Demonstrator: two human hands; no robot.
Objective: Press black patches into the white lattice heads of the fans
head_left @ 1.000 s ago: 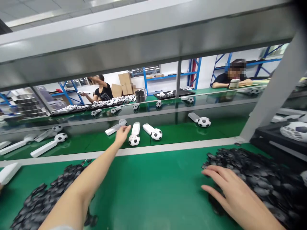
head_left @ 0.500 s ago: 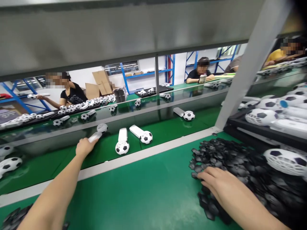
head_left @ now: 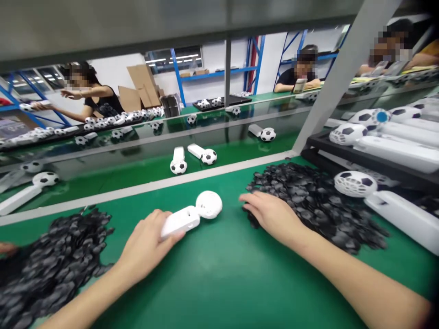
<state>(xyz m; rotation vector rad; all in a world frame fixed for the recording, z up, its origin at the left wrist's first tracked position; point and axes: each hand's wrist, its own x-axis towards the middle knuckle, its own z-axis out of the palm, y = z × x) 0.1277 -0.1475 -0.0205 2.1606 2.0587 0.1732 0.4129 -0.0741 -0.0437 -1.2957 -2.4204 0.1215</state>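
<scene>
A white handheld piece [head_left: 181,221] with a round white head lies in the grip of my left hand [head_left: 147,242], above the green table [head_left: 206,283]. No black patches show on the head's upturned face. My right hand [head_left: 270,214] is closed on small black pieces [head_left: 252,218] at the left edge of a black pile [head_left: 308,196]. The two hands are apart, with the round head between them. On the belt beyond lie two white pieces with football heads [head_left: 179,166] [head_left: 208,156].
Another black pile [head_left: 65,246] spreads at the left, with part of another person's hand [head_left: 7,249] beside it. A black tray [head_left: 318,153] of football-headed pieces stands at the right. A slanted metal post [head_left: 329,96] rises behind the table. People sit across the belt.
My left hand has brought the white piece from the belt to above the table. My right hand has drawn leftward off the pile with black pieces. The view has tilted down.
</scene>
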